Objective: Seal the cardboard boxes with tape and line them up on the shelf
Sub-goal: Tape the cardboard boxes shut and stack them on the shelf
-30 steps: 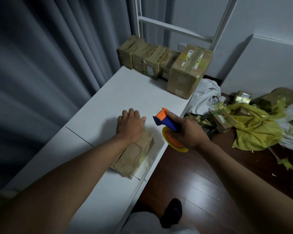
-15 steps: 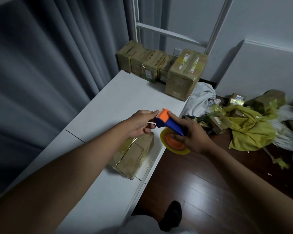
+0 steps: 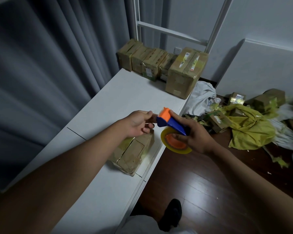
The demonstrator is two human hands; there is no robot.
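A small flat cardboard box (image 3: 134, 152) lies on the white shelf top (image 3: 125, 98) near its front edge. Just above and beyond it my right hand (image 3: 194, 134) grips a blue and orange tape dispenser (image 3: 171, 122) carrying a roll of clear yellowish tape (image 3: 174, 144). My left hand (image 3: 139, 123) is at the dispenser's orange front end, its fingertips pinching at the tape end there; the tape itself is too thin to make out. A row of several taped cardboard boxes (image 3: 159, 65) stands at the far end of the shelf top.
Grey curtains (image 3: 49, 65) hang along the left. A white metal frame (image 3: 172, 32) rises behind the boxes. On the dark wooden floor to the right lie yellow bags (image 3: 250, 129), white cloth (image 3: 201, 97) and more loose boxes (image 3: 267, 98). My shoe (image 3: 171, 215) stands by the shelf.
My left hand lifted off the small box and moved right to the dispenser's orange end. My right hand raised the dispenser slightly towards it.
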